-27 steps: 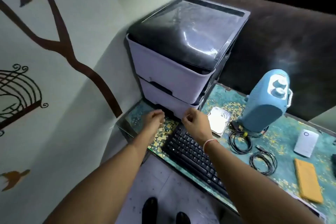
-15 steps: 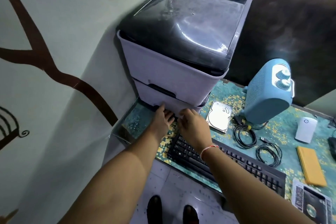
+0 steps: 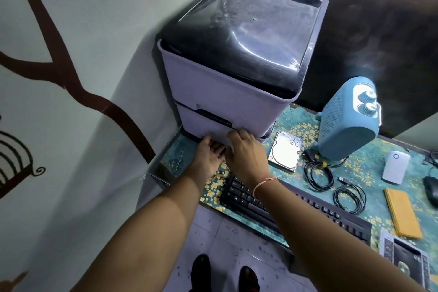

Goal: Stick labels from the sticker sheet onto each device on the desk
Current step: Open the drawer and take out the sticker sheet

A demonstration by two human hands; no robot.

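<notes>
A large grey printer (image 3: 225,92) with a dark glossy lid stands at the desk's far left corner. Both my hands rest against the bottom of its front. My left hand (image 3: 209,152) lies flat, fingers stretched to the printer's base. My right hand (image 3: 244,149) touches the lower tray front with bent fingers. A small white sliver shows between the two hands; whether it is a label is unclear. Other devices on the desk are a bare hard drive (image 3: 285,149), a blue heater-like unit (image 3: 348,125), a black keyboard (image 3: 308,206), a white box (image 3: 395,167) and a dark mouse (image 3: 431,187).
Two coiled black cables (image 3: 318,173) lie between the hard drive and the keyboard. A yellow pad (image 3: 403,213) and a printed sheet (image 3: 403,258) lie at the right front. A painted wall (image 3: 71,102) closes the left side. The desk edge (image 3: 156,175) is near my shoes.
My head has moved closer and lower over the printer. Both hands have slid forward together onto the printer's lower front, the left hand flattening out.
</notes>
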